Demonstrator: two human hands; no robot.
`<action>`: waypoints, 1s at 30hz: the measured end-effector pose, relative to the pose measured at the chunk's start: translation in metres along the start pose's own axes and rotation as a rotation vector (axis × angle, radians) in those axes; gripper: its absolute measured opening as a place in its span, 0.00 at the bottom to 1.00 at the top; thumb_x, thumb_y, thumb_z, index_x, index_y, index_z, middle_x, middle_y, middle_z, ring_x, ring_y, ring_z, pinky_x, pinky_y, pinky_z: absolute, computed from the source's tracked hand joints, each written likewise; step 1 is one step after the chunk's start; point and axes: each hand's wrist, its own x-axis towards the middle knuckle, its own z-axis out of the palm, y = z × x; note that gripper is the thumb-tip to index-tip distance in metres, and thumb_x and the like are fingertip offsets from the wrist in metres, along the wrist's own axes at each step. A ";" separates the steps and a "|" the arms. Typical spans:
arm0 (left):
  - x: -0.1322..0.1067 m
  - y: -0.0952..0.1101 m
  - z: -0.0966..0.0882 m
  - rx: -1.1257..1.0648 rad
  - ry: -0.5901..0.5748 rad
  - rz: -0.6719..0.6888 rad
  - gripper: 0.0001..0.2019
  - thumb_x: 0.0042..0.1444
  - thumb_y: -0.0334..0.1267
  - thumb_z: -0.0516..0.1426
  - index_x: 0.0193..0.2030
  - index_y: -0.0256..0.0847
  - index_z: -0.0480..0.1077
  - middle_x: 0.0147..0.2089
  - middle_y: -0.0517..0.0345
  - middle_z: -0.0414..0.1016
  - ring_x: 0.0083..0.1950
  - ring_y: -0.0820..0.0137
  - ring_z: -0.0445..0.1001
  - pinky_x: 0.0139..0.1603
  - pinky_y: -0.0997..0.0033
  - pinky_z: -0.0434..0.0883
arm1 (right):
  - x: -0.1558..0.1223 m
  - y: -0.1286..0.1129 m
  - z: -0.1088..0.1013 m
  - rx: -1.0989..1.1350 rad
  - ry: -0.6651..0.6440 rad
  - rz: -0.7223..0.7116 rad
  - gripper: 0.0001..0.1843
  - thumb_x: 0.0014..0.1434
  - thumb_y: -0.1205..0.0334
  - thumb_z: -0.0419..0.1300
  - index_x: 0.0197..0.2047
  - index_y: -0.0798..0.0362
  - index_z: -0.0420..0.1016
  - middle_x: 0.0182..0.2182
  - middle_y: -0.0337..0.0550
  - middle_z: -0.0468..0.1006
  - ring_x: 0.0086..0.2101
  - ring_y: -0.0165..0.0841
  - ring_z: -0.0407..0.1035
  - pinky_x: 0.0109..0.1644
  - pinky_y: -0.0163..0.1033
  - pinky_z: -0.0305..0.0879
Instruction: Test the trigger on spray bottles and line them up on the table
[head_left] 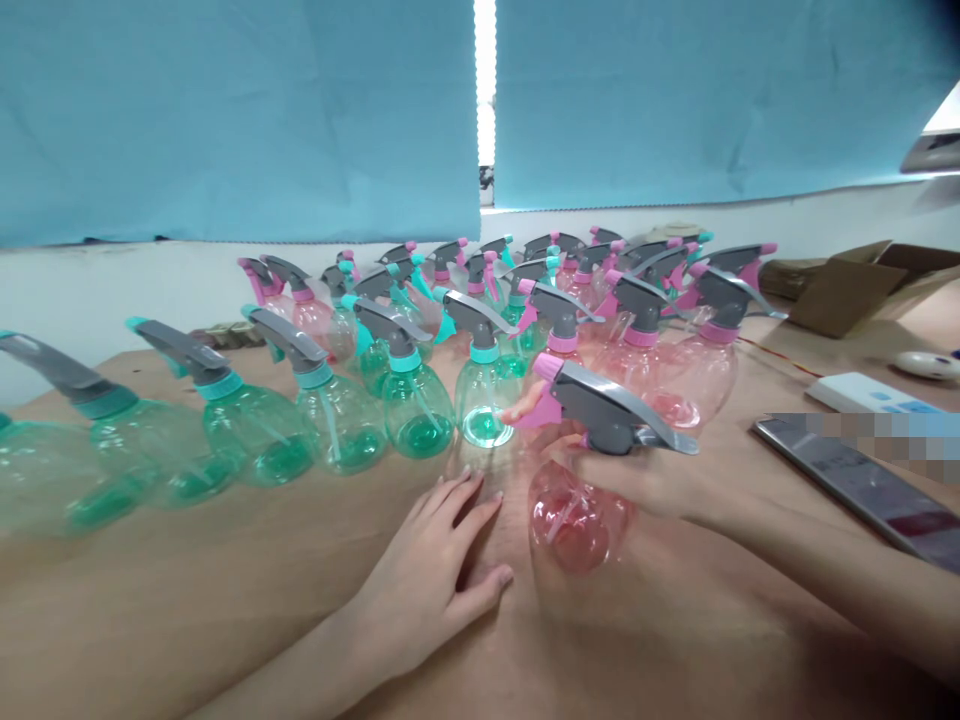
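My right hand (615, 475) is wrapped round the neck of a clear pink spray bottle (577, 525) with a grey and pink trigger head. This bottle is in front of the other bottles; whether its base touches the table cannot be told. My left hand (442, 560) lies on the wooden table (247, 610) with its fingers spread, holding nothing, to the left of that bottle. A green spray bottle (418, 410) stands just beyond my left fingertips, in a curved row of several green ones. More pink spray bottles (694, 375) stand behind my right hand.
Several more pink and green spray bottles crowd the back of the table. To the right lie a phone (847, 480), a white box-shaped device (870, 392) and a white rounded object (930, 365). An open cardboard box (847, 285) stands behind them. Blue blinds (240, 120) hang at the back.
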 end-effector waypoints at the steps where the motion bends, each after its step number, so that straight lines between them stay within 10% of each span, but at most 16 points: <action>1: 0.000 0.000 0.000 0.004 -0.003 0.002 0.26 0.61 0.47 0.56 0.63 0.39 0.62 0.67 0.43 0.58 0.67 0.50 0.56 0.63 0.45 0.58 | 0.001 0.001 0.001 0.000 0.003 -0.001 0.06 0.48 0.69 0.55 0.24 0.48 0.70 0.20 0.34 0.70 0.25 0.31 0.68 0.29 0.37 0.66; 17: 0.001 0.000 0.000 0.030 -0.010 0.005 0.26 0.61 0.47 0.56 0.63 0.38 0.63 0.67 0.42 0.59 0.67 0.50 0.56 0.63 0.46 0.58 | 0.000 0.010 0.007 -0.051 0.038 -0.051 0.11 0.54 0.65 0.59 0.41 0.45 0.77 0.20 0.33 0.73 0.26 0.34 0.70 0.31 0.39 0.70; 30: 0.001 0.002 -0.001 0.016 0.005 0.017 0.27 0.61 0.48 0.56 0.63 0.35 0.63 0.66 0.39 0.60 0.66 0.49 0.58 0.62 0.45 0.59 | -0.012 -0.006 0.011 -0.257 0.175 0.018 0.06 0.54 0.54 0.64 0.31 0.45 0.76 0.22 0.36 0.73 0.27 0.36 0.71 0.30 0.42 0.70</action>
